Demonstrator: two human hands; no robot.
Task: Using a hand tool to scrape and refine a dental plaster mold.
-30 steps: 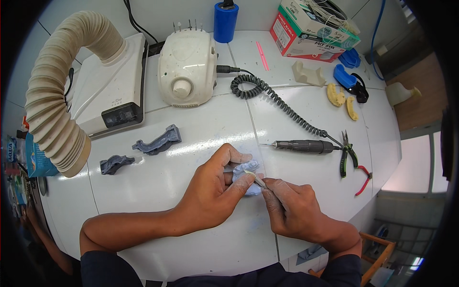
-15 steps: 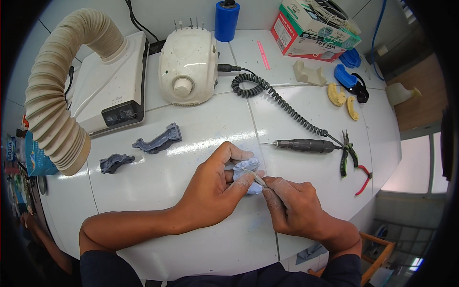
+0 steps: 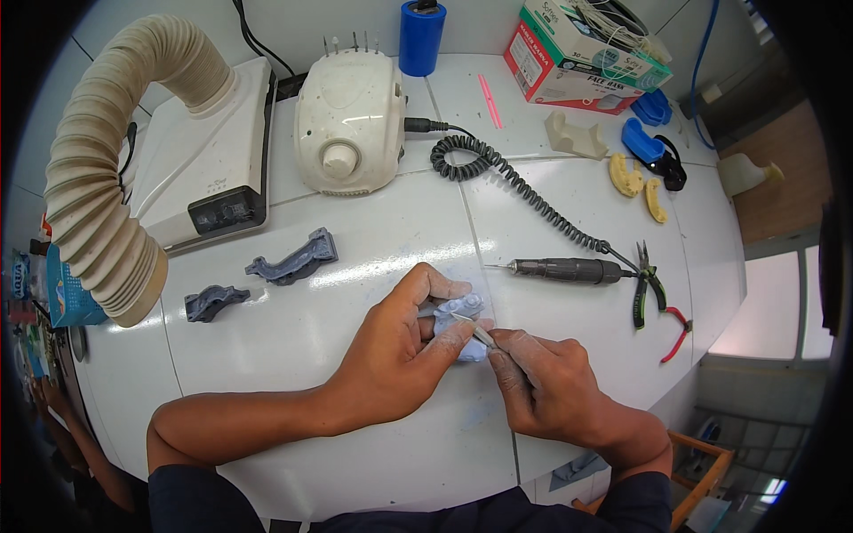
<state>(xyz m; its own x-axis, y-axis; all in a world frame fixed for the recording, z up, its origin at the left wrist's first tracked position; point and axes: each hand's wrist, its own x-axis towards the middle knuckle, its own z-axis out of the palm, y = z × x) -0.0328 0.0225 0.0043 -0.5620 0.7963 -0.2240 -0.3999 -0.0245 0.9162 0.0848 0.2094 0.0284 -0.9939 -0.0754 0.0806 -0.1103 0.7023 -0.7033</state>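
Note:
Between the thumb and fingers of my left hand [image 3: 404,333] is a light-blue dental cast [image 3: 468,306], with tooth shapes along its top. My left hand is closed round it and hides part of it. In my right hand [image 3: 551,377] a thin carving knife [image 3: 482,335] is pinched, its pale pointed blade reaching past my left thumb onto the cast. Whitish dust coats the fingers of both hands. Beyond them lies a dark handpiece [image 3: 569,270] with a thin bur. Two grey-blue moulded pieces, a longer one [image 3: 298,258] and a shorter one [image 3: 216,303], rest to the left.
A cream control unit [image 3: 349,124] with a knob stands at the back, its coiled cord [image 3: 533,200] running to the handpiece. A ribbed hose [image 3: 107,186] arches at left. Pliers [image 3: 647,286], yellow casts [image 3: 625,177] and stacked boxes [image 3: 577,67] are at right. Another person's arm [image 3: 84,435] shows far left.
My hands, the cast and the knife stay almost in place. At the far left edge, the other person's arms have shifted, and a second forearm shows more plainly.

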